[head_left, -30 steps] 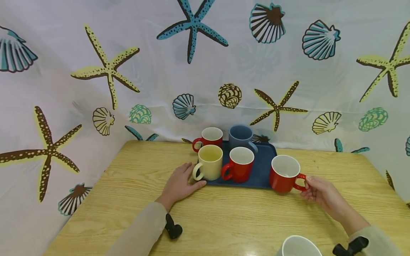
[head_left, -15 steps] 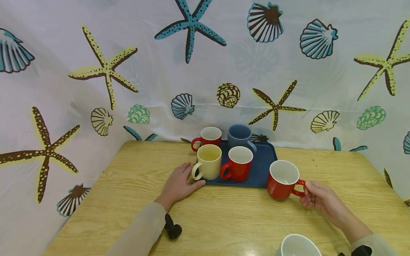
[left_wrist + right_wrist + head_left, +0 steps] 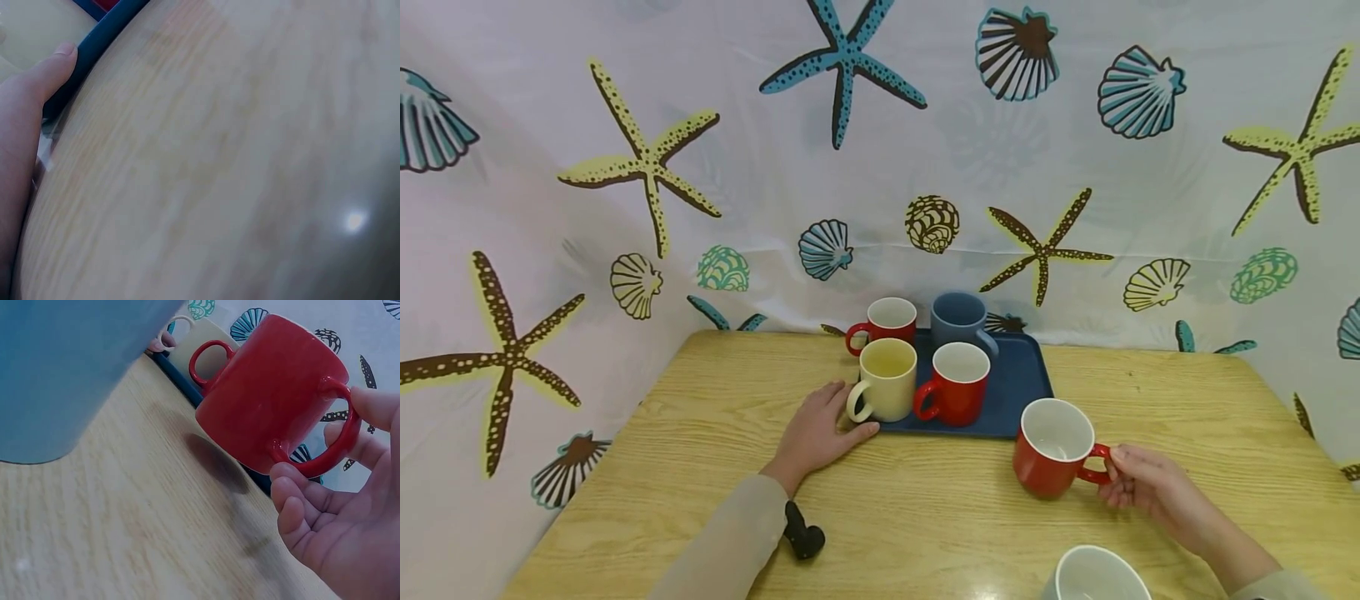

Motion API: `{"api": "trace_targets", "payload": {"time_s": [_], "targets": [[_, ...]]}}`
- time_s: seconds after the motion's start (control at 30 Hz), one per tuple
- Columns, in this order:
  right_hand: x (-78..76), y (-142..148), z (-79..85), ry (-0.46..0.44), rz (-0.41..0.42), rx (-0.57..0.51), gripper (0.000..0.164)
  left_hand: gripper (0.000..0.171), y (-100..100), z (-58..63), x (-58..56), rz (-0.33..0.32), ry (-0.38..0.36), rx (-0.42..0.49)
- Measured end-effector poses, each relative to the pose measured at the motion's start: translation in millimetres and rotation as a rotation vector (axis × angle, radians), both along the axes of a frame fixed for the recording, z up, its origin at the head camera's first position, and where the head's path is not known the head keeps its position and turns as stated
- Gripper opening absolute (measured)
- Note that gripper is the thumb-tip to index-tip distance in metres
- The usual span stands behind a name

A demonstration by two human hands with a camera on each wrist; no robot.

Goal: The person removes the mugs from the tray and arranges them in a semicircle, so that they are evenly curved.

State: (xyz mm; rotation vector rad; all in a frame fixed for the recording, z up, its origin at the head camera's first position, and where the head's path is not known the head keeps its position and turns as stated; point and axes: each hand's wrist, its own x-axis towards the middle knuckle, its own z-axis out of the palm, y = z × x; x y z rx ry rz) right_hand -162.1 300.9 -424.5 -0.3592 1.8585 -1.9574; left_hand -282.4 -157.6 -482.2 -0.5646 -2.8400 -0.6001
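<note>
- My right hand [image 3: 1157,492] pinches the handle [image 3: 322,464] of 1 red mug [image 3: 1047,471], thumb and fingers closed about it.
- That mug sits just left of my right hand, joined to it by the handle, on my side of the blue tray's [image 3: 1018,392] right near corner; it is raised off the table [image 3: 925,500], with a shadow [image 3: 215,462] on the wood below.
- My left hand [image 3: 820,429] rests at the tray's left near corner, thumb spread away from the fingers and touching the rim.
- Just beside it, on the tray's left near part, stands the cream mug [image 3: 891,392].
- The tray bears 3 more mugs: the near red mug [image 3: 966,396], the far red mug [image 3: 891,315] and the blue mug [image 3: 958,321].
- In front of the tray, nearest me, is 1 pale mug [image 3: 1097,575], partly cut off.
</note>
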Motion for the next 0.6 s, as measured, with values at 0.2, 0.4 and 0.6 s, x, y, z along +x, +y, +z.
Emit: {"api": "trace_targets", "payload": {"time_s": [0.2, 0.4, 0.6], "targets": [[5.5, -2.9, -1.4, -0.015, 0.038, -0.004, 0.034, 0.089, -1.0, -2.1, -1.0, -0.002, 0.004, 0.003], [10.2, -5.1, -6.5, -0.028, 0.083, -0.037, 0.037, 0.088, -1.3, -3.1, -0.9, -0.002, 0.008, 0.006], [15.0, -7.3, -10.9, -0.05, 0.134, -0.098, 0.038, 0.089, -0.8, -2.7, -1.6, 0.004, -0.006, 0.003]]}}
